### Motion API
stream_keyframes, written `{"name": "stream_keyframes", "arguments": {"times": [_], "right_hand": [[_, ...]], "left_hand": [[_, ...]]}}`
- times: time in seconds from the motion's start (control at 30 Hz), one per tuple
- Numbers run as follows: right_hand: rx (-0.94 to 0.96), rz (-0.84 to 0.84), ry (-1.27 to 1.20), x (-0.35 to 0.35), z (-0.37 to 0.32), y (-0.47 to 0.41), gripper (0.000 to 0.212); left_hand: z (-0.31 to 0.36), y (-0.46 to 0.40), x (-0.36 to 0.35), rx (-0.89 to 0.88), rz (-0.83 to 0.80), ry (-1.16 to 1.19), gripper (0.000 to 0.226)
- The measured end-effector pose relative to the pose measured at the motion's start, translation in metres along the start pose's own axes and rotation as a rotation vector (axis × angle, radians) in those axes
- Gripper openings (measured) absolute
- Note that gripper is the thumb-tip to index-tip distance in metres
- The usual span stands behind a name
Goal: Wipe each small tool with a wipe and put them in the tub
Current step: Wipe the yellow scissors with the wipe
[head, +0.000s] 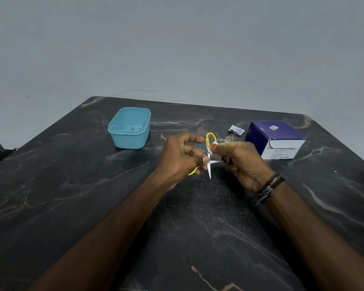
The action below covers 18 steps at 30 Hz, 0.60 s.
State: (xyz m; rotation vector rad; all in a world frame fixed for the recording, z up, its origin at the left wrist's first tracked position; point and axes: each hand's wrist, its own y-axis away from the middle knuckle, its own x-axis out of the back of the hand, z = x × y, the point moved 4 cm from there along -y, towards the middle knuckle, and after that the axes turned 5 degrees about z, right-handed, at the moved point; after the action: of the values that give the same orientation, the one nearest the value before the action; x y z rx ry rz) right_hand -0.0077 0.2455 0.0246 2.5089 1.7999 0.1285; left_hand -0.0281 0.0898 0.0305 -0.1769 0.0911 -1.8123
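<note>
Small scissors (209, 169) with yellow handles and spread silver blades are held above the table's middle. My left hand (181, 158) grips one yellow handle near the pivot. My right hand (240, 162) pinches a small white wipe (211, 151) against one blade, just below the upper yellow loop. The light blue tub (129, 128) stands to the back left, with a small metal tool lying at its bottom.
A purple and white box (275, 139) stands at the right, with a torn wipe sachet (236, 130) beside it. The black marbled table (72, 185) ends at a grey wall behind. A bracelet circles my right wrist.
</note>
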Motion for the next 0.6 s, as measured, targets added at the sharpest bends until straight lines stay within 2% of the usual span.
{"name": "stream_keyframes", "arguments": {"times": [0.13,0.3,0.43,0.6], "right_hand": [[-0.001,-0.031,-0.024,0.001,0.0,-0.002,0.016],[0.083,0.056,-0.12,0.013,-0.008,-0.006,0.013],[0.098,-0.01,-0.019,0.016,-0.01,-0.005,0.023],[0.066,-0.033,0.047,0.012,-0.008,-0.004,0.02]], "left_hand": [[0.001,-0.002,0.003,-0.002,-0.032,-0.014,0.045],[-0.001,-0.001,0.001,0.001,-0.092,-0.053,0.042],[-0.004,-0.001,-0.003,-0.019,-0.112,-0.076,0.041],[-0.008,-0.003,-0.001,-0.023,-0.113,-0.11,0.043]]}}
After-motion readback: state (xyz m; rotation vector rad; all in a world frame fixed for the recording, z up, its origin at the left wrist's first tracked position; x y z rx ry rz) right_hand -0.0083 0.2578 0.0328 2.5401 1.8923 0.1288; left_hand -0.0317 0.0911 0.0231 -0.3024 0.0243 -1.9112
